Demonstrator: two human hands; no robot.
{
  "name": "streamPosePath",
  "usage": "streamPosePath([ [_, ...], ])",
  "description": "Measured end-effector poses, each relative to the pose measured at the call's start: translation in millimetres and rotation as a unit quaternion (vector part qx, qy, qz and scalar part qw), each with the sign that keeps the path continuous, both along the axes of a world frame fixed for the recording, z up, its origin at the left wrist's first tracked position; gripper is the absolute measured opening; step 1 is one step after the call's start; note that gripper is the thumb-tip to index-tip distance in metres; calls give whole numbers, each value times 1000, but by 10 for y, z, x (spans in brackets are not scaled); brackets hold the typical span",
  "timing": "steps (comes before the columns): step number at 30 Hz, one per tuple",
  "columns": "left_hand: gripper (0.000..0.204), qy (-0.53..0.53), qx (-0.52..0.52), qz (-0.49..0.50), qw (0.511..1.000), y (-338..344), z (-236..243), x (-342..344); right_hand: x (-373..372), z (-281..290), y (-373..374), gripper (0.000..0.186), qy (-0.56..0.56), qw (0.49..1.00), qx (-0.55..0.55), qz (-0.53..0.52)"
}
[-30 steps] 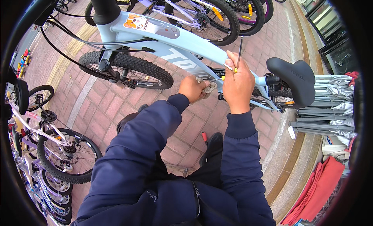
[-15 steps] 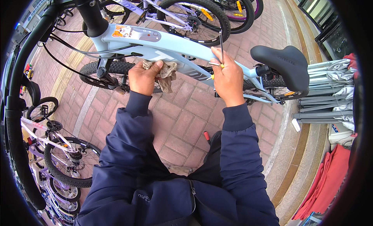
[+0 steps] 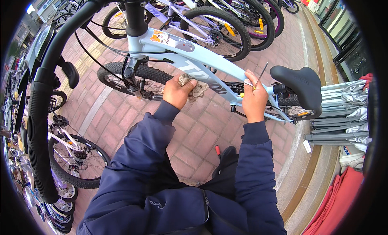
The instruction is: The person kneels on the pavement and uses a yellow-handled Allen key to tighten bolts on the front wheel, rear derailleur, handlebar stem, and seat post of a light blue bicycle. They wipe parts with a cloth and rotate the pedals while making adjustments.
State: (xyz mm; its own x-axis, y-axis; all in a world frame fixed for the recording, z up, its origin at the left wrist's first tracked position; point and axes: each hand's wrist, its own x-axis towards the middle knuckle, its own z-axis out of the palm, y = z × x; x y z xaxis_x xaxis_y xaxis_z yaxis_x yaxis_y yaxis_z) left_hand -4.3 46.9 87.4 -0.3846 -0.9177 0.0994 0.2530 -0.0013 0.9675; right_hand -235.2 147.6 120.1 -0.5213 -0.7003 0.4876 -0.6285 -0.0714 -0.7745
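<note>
A light blue bicycle frame (image 3: 220, 62) stands across in front of me, with a black saddle (image 3: 297, 80) at the right and a black handlebar (image 3: 42, 113) curving close on the left. My left hand (image 3: 175, 92) is closed round a crumpled beige cloth (image 3: 198, 90), just below the down tube; whether the cloth touches the tube I cannot tell. My right hand (image 3: 255, 103) grips a thin metal rod tool (image 3: 263, 70) with yellow parts, perhaps a hex key. It is beside the seat-tube area, and its fingers overlap the top tube.
Several parked bicycles (image 3: 216, 32) line the far side, and more bicycles (image 3: 76, 160) crowd the left. On the brick paving by my shoe lies a red-handled tool (image 3: 218, 150). Stone steps (image 3: 313, 170), folded metal frames (image 3: 335, 125) and red fabric (image 3: 339, 198) are at the right.
The view has shifted, so the bicycle sits farther right. My left hand and cloth have come down off the down tube's lettering. The rod in my right hand now leans to the right.
</note>
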Motion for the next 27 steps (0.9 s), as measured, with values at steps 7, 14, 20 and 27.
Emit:
streamPosePath([
  [7,51,222,-129,241,936,187,330,330,-4,-4,42,34,-12,999,25,18],
  [14,52,-76,-273,420,862,218,555,239,5,-36,12,34,-9,999,31,2],
  [20,56,-141,-399,363,830,345,742,145,-26,-60,-3,35,-32,999,13,30],
  [27,41,-274,-334,501,750,-185,1041,1022,-58,-71,37,37,-2,999,23,47],
])
